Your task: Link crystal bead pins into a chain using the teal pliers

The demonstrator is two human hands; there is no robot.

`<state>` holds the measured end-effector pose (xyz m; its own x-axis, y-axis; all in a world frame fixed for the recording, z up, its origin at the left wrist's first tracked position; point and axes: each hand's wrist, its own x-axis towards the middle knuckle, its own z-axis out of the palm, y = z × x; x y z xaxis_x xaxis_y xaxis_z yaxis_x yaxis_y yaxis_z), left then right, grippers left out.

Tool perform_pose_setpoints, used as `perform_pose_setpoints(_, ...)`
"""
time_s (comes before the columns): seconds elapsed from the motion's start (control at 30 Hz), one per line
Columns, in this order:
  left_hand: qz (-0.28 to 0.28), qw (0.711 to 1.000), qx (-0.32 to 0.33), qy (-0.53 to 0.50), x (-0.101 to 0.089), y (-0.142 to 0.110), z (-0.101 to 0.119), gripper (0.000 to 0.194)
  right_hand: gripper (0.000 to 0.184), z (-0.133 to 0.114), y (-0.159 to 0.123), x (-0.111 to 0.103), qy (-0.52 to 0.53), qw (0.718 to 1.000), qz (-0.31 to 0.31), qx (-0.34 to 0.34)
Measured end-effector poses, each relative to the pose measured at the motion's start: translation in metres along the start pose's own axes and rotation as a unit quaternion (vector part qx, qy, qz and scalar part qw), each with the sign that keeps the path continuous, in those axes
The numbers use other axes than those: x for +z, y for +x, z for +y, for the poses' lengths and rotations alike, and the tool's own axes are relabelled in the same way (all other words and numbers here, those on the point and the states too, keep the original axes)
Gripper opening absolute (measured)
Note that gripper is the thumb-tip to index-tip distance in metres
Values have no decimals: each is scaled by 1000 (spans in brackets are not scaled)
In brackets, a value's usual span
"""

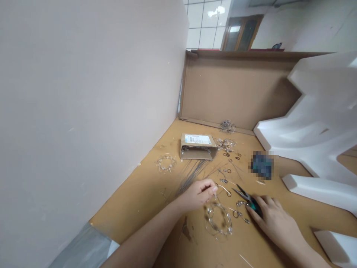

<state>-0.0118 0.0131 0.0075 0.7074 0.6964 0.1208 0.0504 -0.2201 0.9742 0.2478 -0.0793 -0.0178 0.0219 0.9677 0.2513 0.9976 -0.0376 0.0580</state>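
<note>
My left hand point(203, 191) is closed in a pinch on a thin silvery wire. Just below it is a ring of twisted wire with clear beads point(231, 225); I cannot tell whether it hangs from the pinched wire or lies on the table. My right hand point(273, 217) is wrapped over the dark green handles of pliers point(255, 205), whose narrow jaws point up and left, slightly apart. Between the two hands lie small dark rings point(235, 214) and short wire pieces with beads.
An open cardboard box point(198, 153) with a white label stands beyond my left hand, loose straight wires point(192, 175) before it. Another beaded wire ring point(166, 163) lies left; tangled wire point(228, 126) sits behind. White foam point(309, 193) borders the right, a pale panel point(83, 104) the left.
</note>
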Motion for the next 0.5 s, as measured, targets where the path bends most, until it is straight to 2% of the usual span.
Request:
perform_pose_setpoints(0.13, 0, 997, 11, 76, 0, -1, 3, 27, 39, 2, 4, -6, 48, 999, -11, 17)
perform_pose_setpoints(0.23, -13, 988, 44, 146, 1, -1, 3, 24, 36, -9, 13, -21, 195, 980, -9, 47)
perform_pose_setpoints(0.3, -26, 979, 66, 190, 2, -1, 3, 24, 35, -26, 19, -34, 333, 941, -36, 50)
perform_pose_setpoints(0.37, -39, 971, 79, 222, 3, -1, 1, 24, 36, -46, 24, -45, 448, 884, -115, 68)
perform_pose_setpoints(0.4, -44, 968, 82, 232, 3, 0, 0, 25, 33, -55, 26, -50, 487, 861, -130, 69)
perform_pose_setpoints(0.5, -44, 963, 86, 252, 5, 0, -2, 25, 26, -75, 31, -55, 536, 823, -170, 73)
